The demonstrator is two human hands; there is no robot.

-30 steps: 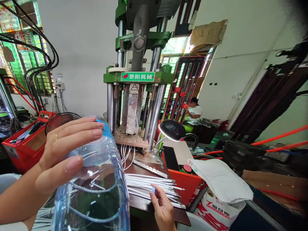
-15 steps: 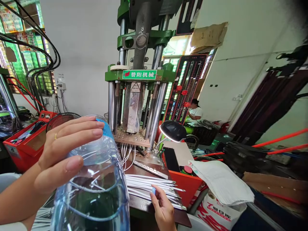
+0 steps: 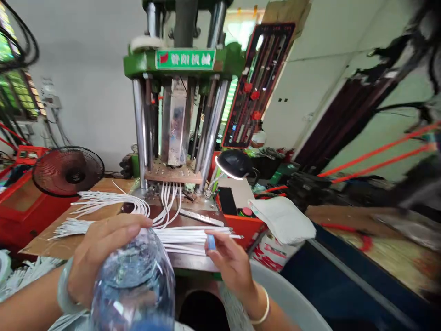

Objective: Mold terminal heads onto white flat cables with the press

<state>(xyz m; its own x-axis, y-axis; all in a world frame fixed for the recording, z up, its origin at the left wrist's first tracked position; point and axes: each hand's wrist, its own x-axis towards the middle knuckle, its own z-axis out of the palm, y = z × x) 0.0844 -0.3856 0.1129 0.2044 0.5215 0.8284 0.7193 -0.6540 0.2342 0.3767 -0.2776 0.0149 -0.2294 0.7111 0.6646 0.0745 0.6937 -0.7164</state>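
A large clear plastic bottle (image 3: pixel 138 280) stands close to the camera at the lower centre-left. My left hand (image 3: pixel 103 248) is wrapped over its side and upper end, with a jade-like bangle on the wrist. Between the thumb and fingers of my right hand (image 3: pixel 230 257) is a small blue cap (image 3: pixel 211 242). That hand is in front of the ends of a bundle of white cables (image 3: pixel 186 236) lying on the machine's table.
Behind stands a green press (image 3: pixel 182 64) with steel columns. A black lamp (image 3: pixel 234 164), a phone (image 3: pixel 227 201) and a white cloth (image 3: pixel 282 218) are to its right. A fan (image 3: pixel 69 171) and more cables (image 3: pixel 113 200) are at left. A person is in the background.
The view has shifted, bringing the fan and left cables into sight. The bottle and my left hand have moved lower and tilted. My right hand, still with the blue cap, has come further into view.
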